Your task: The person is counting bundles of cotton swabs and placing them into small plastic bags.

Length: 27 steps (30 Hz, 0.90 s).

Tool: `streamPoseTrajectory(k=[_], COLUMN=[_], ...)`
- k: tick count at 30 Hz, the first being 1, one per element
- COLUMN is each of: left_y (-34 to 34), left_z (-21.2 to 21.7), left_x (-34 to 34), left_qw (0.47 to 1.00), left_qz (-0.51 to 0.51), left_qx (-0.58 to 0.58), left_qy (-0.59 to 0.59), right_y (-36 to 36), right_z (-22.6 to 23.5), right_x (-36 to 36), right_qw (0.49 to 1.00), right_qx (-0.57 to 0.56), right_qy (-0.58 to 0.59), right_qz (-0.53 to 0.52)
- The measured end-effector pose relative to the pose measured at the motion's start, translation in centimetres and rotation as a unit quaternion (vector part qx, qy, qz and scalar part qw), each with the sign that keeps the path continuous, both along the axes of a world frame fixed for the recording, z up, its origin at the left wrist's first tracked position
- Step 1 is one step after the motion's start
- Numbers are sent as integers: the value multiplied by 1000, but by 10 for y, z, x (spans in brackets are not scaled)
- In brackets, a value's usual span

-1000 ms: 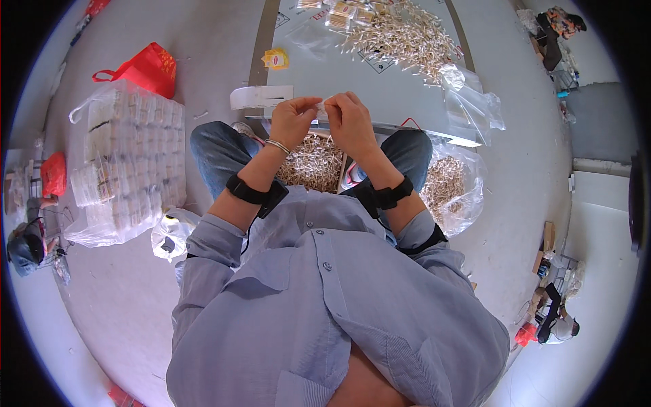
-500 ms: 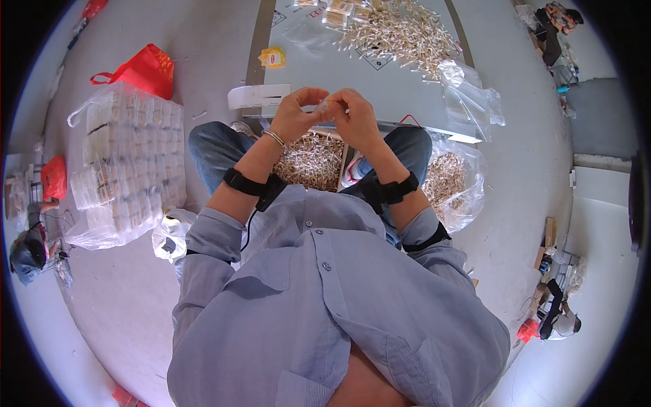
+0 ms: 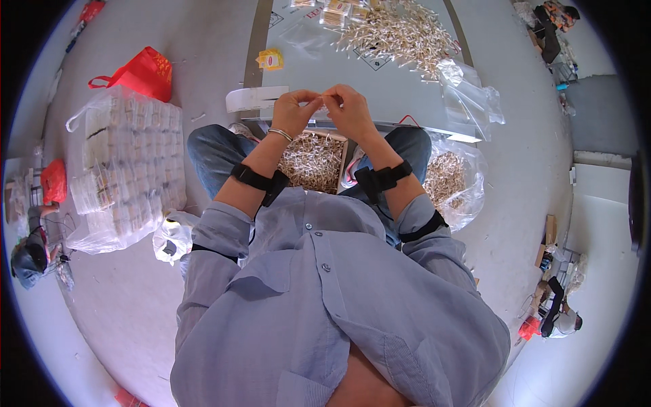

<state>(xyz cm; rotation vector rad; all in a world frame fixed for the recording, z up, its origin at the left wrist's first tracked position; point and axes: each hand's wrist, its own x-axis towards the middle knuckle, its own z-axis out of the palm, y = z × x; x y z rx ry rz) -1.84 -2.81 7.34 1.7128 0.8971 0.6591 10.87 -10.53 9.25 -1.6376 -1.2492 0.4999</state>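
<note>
Over the table's near edge, my left hand and my right hand meet fingertip to fingertip. Both are closed in a pinch, and what lies between the fingers is too small to make out. Below them, between my knees, stands a box of loose cotton swabs. A large heap of cotton swabs covers the far right of the grey table. Small clear packs of swabs lie beside that heap. To the left of these is a small stack of yellow printed cards.
A tall bagged stack of clear packs stands on the floor at left, with a red bag behind it. Crumpled clear plastic hangs over the table's right corner. A bag of swabs sits by my right knee. Other people work at both sides.
My two hands have drawn into a fingertip pinch, the right one shifting slightly left. The translucent bit seen at my left fingers before no longer shows clearly.
</note>
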Motion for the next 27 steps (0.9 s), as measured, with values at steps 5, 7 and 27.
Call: streamPoseTrajectory(k=[5,7,27], left_y=[8,9,24], left_z=[-13,-17,-17], left_x=[10,13,12], left_qw=[1000,1000,994], left_qz=[14,4,-54], left_qx=[-12,-24,93], left_qy=[7,-13,34], right_y=[3,8,16], right_z=[-5,-13,-24], right_x=[4,13,35], right_qw=[999,997,980], right_qx=[-15,-11,-108], right_qy=[-29,-72,170], right_qz=[1,-31,5])
